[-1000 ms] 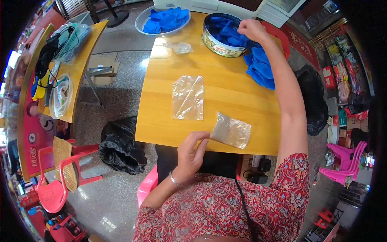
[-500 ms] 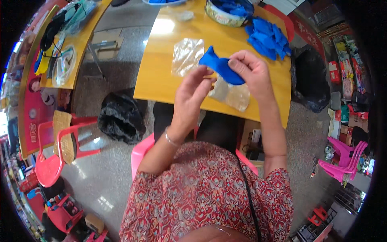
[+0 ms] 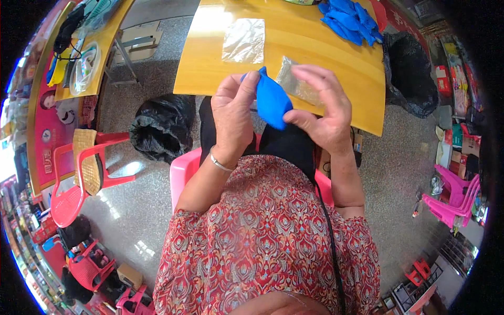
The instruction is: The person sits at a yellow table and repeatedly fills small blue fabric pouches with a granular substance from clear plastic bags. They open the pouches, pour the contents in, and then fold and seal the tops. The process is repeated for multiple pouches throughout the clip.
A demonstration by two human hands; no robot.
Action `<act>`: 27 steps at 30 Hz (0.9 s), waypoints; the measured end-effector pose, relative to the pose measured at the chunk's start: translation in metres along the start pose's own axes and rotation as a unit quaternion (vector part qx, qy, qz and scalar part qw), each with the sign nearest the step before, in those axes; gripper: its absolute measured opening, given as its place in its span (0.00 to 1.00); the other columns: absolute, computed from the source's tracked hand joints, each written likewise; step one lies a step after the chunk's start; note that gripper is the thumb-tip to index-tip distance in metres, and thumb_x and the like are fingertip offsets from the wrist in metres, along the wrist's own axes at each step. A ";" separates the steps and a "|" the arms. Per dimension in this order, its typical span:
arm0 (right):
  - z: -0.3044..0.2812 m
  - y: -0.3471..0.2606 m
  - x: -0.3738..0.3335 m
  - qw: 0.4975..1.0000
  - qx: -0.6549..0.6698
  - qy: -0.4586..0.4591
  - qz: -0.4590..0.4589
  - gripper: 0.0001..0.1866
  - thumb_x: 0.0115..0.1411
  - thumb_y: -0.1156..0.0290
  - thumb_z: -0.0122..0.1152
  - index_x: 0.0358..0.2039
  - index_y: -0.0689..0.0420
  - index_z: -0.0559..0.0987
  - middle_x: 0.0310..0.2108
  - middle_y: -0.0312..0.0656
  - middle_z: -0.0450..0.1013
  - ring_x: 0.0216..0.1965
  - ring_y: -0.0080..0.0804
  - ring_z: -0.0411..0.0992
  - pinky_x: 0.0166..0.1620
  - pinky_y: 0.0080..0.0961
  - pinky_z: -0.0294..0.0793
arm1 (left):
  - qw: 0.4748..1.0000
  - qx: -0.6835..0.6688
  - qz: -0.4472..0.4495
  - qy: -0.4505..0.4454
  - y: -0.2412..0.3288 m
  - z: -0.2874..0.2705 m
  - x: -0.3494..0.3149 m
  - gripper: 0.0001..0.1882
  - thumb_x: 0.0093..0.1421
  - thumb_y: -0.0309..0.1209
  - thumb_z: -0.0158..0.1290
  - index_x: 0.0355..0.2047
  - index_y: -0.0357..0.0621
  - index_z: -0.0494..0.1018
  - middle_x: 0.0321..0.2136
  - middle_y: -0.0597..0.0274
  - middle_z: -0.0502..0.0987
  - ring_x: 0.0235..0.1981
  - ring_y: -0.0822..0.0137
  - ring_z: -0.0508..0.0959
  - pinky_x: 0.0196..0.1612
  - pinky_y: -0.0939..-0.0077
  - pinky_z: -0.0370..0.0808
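My left hand (image 3: 236,102) pinches a small blue cloth-like piece (image 3: 273,100) at its narrow upper end, between thumb and fingers. The piece is leaf-shaped, wide in the middle, and hangs slanting down to the right in front of the table's near edge. What it is exactly, I cannot make out. My right hand (image 3: 323,105) is open on its other side, fingers apart, the thumb at the lower right edge of the piece. Beyond the hands, one clear plastic bag (image 3: 244,41) lies flat on the table, and another clear bag (image 3: 286,76) lies partly behind my right fingers.
The yellow table (image 3: 210,73) bears a heap of blue pieces (image 3: 350,21) at its far right. Black bin bags stand on the floor at left (image 3: 163,126) and right (image 3: 412,73). A pink chair (image 3: 71,197) is at the left, and stacked pink stools (image 3: 454,197) are at the right.
My left hand has taken hold of the blue piece, and my right fingers have spread. Both hands and the piece are nearer my body. The view has shifted, so the table appears higher.
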State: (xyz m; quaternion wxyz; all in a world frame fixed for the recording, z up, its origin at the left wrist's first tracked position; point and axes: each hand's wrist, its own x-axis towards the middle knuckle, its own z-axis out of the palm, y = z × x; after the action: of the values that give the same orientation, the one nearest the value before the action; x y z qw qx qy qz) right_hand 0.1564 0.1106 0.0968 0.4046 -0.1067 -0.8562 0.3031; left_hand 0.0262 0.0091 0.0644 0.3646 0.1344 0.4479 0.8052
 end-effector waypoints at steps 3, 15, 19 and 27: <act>0.003 -0.010 -0.004 0.998 0.004 -0.058 -0.013 0.32 0.41 0.53 0.72 0.44 0.59 0.76 0.43 0.46 0.71 0.43 0.42 0.71 0.47 0.32 0.71 | 0.998 0.057 0.027 0.005 0.002 0.003 -0.003 0.08 0.60 0.31 0.54 0.29 0.39 0.73 0.24 0.68 0.76 0.26 0.81 0.72 0.31 0.86 0.68; 0.028 0.017 -0.020 0.920 0.278 0.045 0.271 0.06 0.57 0.77 0.60 0.35 0.64 0.76 0.32 0.34 0.74 0.34 0.17 0.71 0.39 0.15 0.72 | 0.998 -0.017 -0.013 -0.058 -0.010 -0.019 0.002 0.10 0.63 0.32 0.50 0.37 0.36 0.71 0.29 0.62 0.76 0.30 0.74 0.75 0.37 0.77 0.74; 0.027 0.015 -0.021 0.992 0.054 0.066 0.091 0.10 0.52 0.81 0.63 0.36 0.60 0.77 0.32 0.38 0.73 0.33 0.29 0.73 0.37 0.22 0.72 | 0.996 -0.037 -0.064 -0.057 -0.007 -0.018 -0.002 0.12 0.63 0.32 0.49 0.43 0.37 0.67 0.34 0.61 0.75 0.33 0.72 0.76 0.39 0.74 0.74; 0.027 0.006 -0.027 0.994 0.090 0.021 0.065 0.12 0.50 0.78 0.65 0.37 0.59 0.78 0.31 0.40 0.72 0.34 0.31 0.72 0.39 0.22 0.71 | 0.986 -0.067 -0.124 -0.093 -0.021 -0.028 -0.002 0.08 0.62 0.29 0.50 0.37 0.37 0.70 0.32 0.59 0.76 0.33 0.69 0.77 0.40 0.73 0.74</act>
State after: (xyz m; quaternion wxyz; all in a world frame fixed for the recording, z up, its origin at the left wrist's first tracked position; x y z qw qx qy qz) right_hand 0.1534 0.0917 0.0627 0.4101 -0.1316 -0.8077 0.4027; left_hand 0.0229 -0.0027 0.0315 0.5098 0.1275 0.3700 0.7661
